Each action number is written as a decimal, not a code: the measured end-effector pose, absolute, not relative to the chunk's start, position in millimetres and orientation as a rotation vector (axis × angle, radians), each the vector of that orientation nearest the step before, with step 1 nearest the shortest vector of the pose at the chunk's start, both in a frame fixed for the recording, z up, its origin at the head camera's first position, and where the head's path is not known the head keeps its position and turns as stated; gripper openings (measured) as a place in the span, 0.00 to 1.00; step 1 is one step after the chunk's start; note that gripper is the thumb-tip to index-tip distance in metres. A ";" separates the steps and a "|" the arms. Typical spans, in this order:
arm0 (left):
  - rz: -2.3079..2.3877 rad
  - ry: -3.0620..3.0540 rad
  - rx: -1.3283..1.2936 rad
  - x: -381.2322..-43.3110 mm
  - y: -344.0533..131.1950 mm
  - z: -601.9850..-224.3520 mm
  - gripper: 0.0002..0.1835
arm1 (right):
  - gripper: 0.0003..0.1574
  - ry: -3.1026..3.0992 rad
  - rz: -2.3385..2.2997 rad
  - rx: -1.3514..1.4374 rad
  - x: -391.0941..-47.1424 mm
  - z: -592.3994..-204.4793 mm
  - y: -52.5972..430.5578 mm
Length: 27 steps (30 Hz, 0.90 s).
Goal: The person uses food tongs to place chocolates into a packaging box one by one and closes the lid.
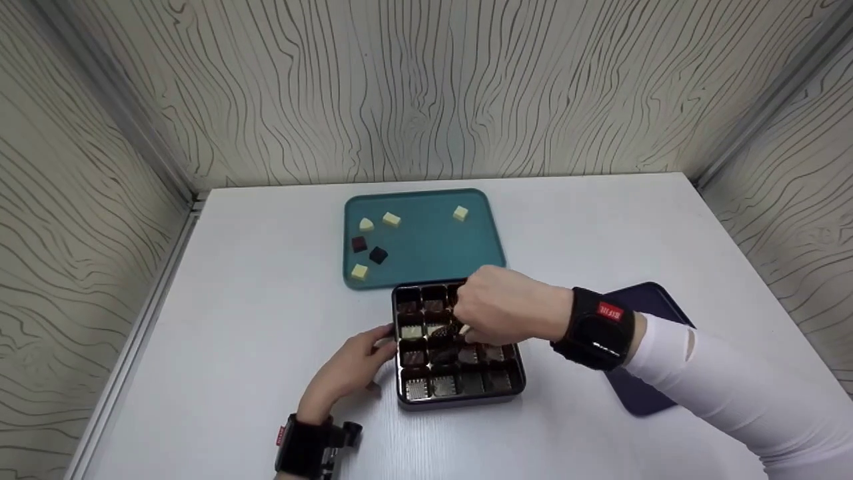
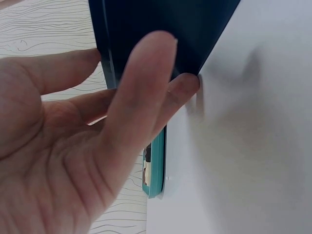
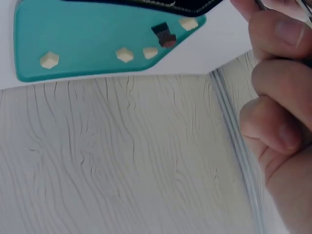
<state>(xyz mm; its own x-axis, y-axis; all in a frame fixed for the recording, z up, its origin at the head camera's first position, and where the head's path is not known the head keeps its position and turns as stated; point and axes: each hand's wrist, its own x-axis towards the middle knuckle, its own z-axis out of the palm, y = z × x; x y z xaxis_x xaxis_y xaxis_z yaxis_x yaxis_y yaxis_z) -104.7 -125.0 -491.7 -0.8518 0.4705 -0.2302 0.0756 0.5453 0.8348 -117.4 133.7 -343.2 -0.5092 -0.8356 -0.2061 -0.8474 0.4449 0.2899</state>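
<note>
A dark box (image 1: 460, 402) with a grid of compartments stands on the white table, pieces of chocolate (image 1: 413, 387) in many of them. My left hand (image 1: 353, 363) is at its left side. In the left wrist view the fingertips (image 2: 187, 84) touch the box's outer wall (image 2: 146, 29), the thumb raised apart. Over the box's right half, my right hand (image 1: 496, 303) is curled and hides several compartments. It grips a thin metal tool (image 3: 305, 9), mostly hidden by the fingers in the right wrist view. A small cream-coloured piece (image 1: 464, 329) shows beside the fingertips in the head view.
Behind the box lies a teal tray (image 1: 426, 250) with loose cream pieces (image 1: 392, 219) and two dark ones, a dark red piece (image 1: 359, 244) and a black piece (image 1: 378, 255). A dark purple panel (image 1: 643, 393) lies under my right forearm. Patterned walls (image 1: 426, 87) enclose the table.
</note>
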 end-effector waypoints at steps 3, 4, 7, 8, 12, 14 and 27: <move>1.242 2.355 0.439 -104.6 -124.9 -491.7 0.31 | 0.39 2.710 0.434 -1.507 -120.8 -338.8 145.3; 1.243 2.355 0.440 -104.7 -125.1 -491.8 0.31 | 0.39 2.740 0.384 -1.491 -121.9 -338.3 148.9; 1.243 2.361 0.442 -104.2 -125.4 -491.7 0.31 | 0.39 2.838 0.262 -1.404 -125.5 -340.0 158.1; 1.244 2.362 0.443 -104.0 -125.4 -491.7 0.31 | 0.39 2.870 0.212 -1.354 -127.1 -341.2 160.2; 1.248 2.358 0.447 -103.7 -125.0 -491.0 0.31 | 0.40 2.980 0.071 -1.133 -135.2 -347.4 163.7; 1.254 2.353 0.444 -103.6 -125.8 -491.1 0.31 | 0.39 3.022 0.020 -1.054 -141.5 -351.6 160.6; 1.265 2.353 0.466 -104.4 -125.0 -492.9 0.31 | 0.37 3.050 -0.010 -0.789 -206.0 -383.9 113.4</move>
